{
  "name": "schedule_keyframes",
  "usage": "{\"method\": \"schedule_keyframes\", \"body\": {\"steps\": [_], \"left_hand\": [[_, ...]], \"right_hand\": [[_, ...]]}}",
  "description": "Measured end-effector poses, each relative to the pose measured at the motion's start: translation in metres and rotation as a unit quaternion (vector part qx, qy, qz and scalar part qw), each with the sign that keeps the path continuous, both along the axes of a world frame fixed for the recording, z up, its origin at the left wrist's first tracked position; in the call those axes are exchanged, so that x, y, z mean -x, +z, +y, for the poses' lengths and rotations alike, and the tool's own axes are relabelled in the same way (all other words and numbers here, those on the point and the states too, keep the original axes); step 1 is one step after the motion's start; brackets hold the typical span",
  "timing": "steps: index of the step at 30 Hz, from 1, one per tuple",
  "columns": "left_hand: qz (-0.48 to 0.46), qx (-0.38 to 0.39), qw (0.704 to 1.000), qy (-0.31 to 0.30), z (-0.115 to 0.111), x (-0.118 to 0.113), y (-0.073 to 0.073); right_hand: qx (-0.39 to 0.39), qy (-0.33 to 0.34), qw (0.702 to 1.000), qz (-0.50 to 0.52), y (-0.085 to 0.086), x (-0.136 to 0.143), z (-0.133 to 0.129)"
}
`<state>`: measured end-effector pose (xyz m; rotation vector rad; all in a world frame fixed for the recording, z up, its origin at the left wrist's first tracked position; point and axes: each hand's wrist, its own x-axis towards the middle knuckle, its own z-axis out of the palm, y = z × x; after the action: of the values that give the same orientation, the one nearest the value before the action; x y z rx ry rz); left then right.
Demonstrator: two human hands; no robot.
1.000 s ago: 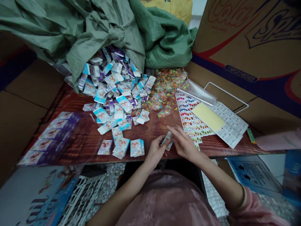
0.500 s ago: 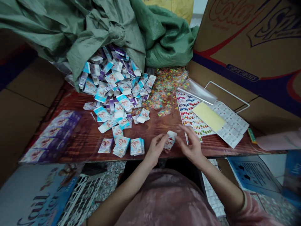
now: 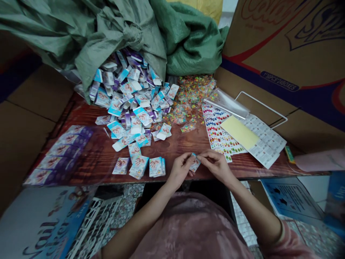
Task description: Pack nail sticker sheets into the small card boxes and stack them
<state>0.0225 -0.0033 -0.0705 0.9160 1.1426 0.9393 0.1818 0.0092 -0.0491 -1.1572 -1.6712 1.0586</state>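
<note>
Cartons [image 3: 142, 116] spill from a green sack [image 3: 126, 36]. Left hand [image 3: 179, 169] and right hand [image 3: 217, 167] now both pinch one small box [image 3: 195, 166], its white flap no longer upright.

Dim overall, cool and slightly greenish. Lamp or window out of view. Streak of glare along the clear plastic sleeve [image 3: 229, 104]; softer sheen on the green sack [image 3: 194, 39] and faint shine on the table [image 3: 180, 144]. Left carton [image 3: 27, 133] sunk in shadow; dark under the table's near edge. Wide-lens stretch toward the sides: right carton [image 3: 258, 64] leans outward. Small box [image 3: 194, 166] between the hands too soft to read. Pink shirt [image 3: 194, 226] smeary, low in detail.
</note>
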Motion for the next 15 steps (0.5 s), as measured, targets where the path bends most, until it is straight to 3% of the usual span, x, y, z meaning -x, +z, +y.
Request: {"method": "schedule_keyframes", "body": {"steps": [4, 9, 12, 15], "left_hand": [[-0.009, -0.015, 0.999, -0.040, -0.002, 0.003, -0.001], [-0.007, -0.026, 0.999, -0.045, -0.003, 0.004, -0.006], [-0.013, -0.023, 0.999, -0.047, -0.003, 0.004, -0.007], [-0.015, -0.017, 0.999, -0.048, -0.003, 0.004, -0.006]], "right_hand": [[0.117, -0.022, 0.989, 0.083, -0.007, -0.001, 0.007], [0.173, -0.037, 0.977, 0.120, -0.008, 0.001, 0.011], [0.178, -0.037, 0.977, 0.111, -0.008, 0.001, 0.012], [0.120, -0.032, 0.991, 0.052, -0.004, -0.002, 0.012]]}}
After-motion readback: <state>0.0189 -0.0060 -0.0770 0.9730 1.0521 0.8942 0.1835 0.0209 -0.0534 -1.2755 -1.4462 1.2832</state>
